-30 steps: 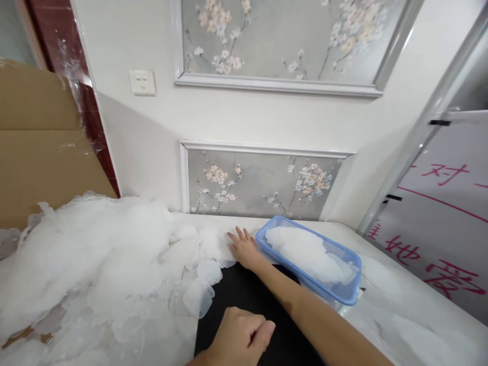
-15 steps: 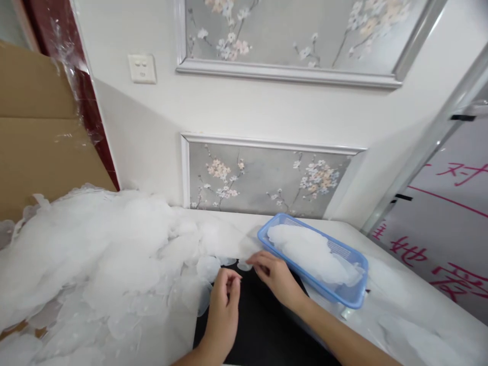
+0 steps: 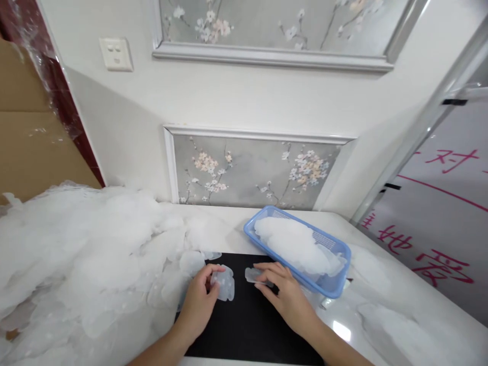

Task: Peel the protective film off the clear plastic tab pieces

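My left hand (image 3: 198, 300) pinches a thin translucent white sheet piece (image 3: 224, 283) over the black mat (image 3: 251, 325). My right hand (image 3: 284, 292) lies on the mat with its fingers pressing a second small translucent piece (image 3: 252, 275). The two pieces are a little apart. A big heap of the same white translucent pieces (image 3: 84, 254) covers the table to the left, right beside my left hand. A blue plastic basket (image 3: 335, 287) filled with more white pieces stands just behind my right hand.
The white table (image 3: 381, 305) meets a panelled wall with flower pictures (image 3: 251, 170). Cardboard (image 3: 34, 142) leans at the far left. A white board with red writing (image 3: 438, 223) stands at the right. More white pieces lie at the right front.
Both hands have drawn back toward me from the heap's edge onto the black mat. Each now has a separate translucent piece. The camera has tipped down and left a little.
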The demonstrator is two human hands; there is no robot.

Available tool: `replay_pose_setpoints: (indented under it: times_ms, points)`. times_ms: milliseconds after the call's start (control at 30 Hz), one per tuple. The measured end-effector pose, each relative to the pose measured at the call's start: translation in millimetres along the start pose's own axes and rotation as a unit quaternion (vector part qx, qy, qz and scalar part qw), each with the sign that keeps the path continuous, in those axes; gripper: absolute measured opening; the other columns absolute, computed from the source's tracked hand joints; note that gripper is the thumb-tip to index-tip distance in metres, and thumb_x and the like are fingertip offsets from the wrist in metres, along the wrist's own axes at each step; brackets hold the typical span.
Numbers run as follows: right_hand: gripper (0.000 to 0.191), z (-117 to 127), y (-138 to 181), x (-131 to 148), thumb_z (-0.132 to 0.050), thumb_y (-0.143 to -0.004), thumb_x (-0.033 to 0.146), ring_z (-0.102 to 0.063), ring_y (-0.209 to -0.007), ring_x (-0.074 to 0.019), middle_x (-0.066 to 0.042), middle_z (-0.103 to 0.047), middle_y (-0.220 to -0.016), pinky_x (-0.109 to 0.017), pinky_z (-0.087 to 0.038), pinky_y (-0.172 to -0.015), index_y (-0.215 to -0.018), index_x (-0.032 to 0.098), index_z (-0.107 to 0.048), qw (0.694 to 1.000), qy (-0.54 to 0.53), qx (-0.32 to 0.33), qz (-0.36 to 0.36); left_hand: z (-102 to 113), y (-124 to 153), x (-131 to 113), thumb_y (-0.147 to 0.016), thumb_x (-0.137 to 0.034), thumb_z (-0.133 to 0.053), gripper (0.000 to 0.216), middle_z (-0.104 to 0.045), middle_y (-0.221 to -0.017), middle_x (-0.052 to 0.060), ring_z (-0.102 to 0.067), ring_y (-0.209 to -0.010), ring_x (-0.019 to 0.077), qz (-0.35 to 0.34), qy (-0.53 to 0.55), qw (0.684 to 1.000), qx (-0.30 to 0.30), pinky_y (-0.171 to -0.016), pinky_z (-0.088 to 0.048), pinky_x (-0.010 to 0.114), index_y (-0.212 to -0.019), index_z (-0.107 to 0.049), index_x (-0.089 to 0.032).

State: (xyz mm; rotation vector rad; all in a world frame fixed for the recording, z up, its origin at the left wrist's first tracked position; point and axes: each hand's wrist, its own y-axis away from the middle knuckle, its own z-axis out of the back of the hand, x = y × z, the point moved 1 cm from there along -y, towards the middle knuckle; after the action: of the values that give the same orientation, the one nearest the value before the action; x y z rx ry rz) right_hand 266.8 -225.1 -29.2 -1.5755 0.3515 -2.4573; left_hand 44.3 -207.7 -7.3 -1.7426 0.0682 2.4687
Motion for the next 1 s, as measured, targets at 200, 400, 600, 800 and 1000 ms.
replay_pose_setpoints:
  times_ms: [200, 400, 600, 800, 1000]
  points:
    - [0.034, -3.3, 5.9, 11.4, -0.068, -0.078, 0.053, -0.065, -0.081, -0.0237, -0.004, -0.069, -0.086, -0.040, -0.049, -0.079, -0.089, 0.022, -0.060, 0.896, -0.398, 0.058, -0.190, 0.7, 1.3, -10.5, -0.078, -0.023, -0.053, 0.035, -0.067, -0.119, 0.004, -0.059, -0.111, 0.0255, 0.019, 0.027, 0.997, 0.064, -0.099, -0.038, 0.035, -0.109, -0.068, -0.025]
    - [0.037, -5.5, 1.0, -2.7, -0.079, -0.073, 0.040, -0.067, -0.094, -0.0240, -0.005, -0.071, -0.096, -0.039, -0.046, -0.089, -0.101, 0.021, -0.064, 0.794, -0.553, 0.087, -0.236, 3.0, -0.8, -10.0, -0.083, -0.042, -0.059, 0.037, -0.066, -0.122, 0.007, -0.059, -0.110, 0.0264, 0.094, 0.182, 0.974, 0.094, -0.092, -0.044, 0.035, -0.114, -0.064, -0.023]
    - [0.041, -4.0, 2.1, -2.5, -0.077, -0.071, 0.029, -0.066, -0.095, -0.0232, -0.007, -0.070, -0.106, -0.039, -0.046, -0.089, -0.109, 0.022, -0.062, 0.785, -0.566, 0.092, -0.234, 3.9, -4.4, -7.7, -0.087, -0.050, -0.052, 0.043, -0.065, -0.123, 0.011, -0.059, -0.111, 0.0279, 0.127, 0.302, 0.941, 0.089, -0.090, -0.047, 0.038, -0.114, -0.063, -0.019]
    - [0.054, -7.2, 5.0, 9.4, -0.078, -0.065, 0.025, -0.063, -0.101, -0.0256, -0.006, -0.063, -0.122, -0.042, -0.044, -0.092, -0.115, 0.027, -0.057, 0.890, -0.418, 0.077, -0.164, 2.8, -3.5, -9.6, -0.085, -0.053, -0.053, 0.046, -0.066, -0.119, 0.011, -0.061, -0.106, 0.0263, 0.128, 0.318, 0.936, 0.080, -0.090, -0.048, 0.039, -0.113, -0.063, -0.018]
    - [0.032, -4.2, 6.6, 6.6, -0.068, -0.078, 0.049, -0.054, -0.113, -0.0316, -0.009, -0.063, -0.117, -0.044, -0.041, -0.096, -0.066, 0.021, -0.060, 0.972, -0.214, 0.007, -0.102, 2.7, -3.0, -8.4, -0.087, -0.052, -0.052, 0.045, -0.066, -0.118, 0.011, -0.061, -0.108, 0.0268, 0.120, 0.318, 0.936, 0.088, -0.090, -0.048, 0.040, -0.116, -0.061, -0.020]
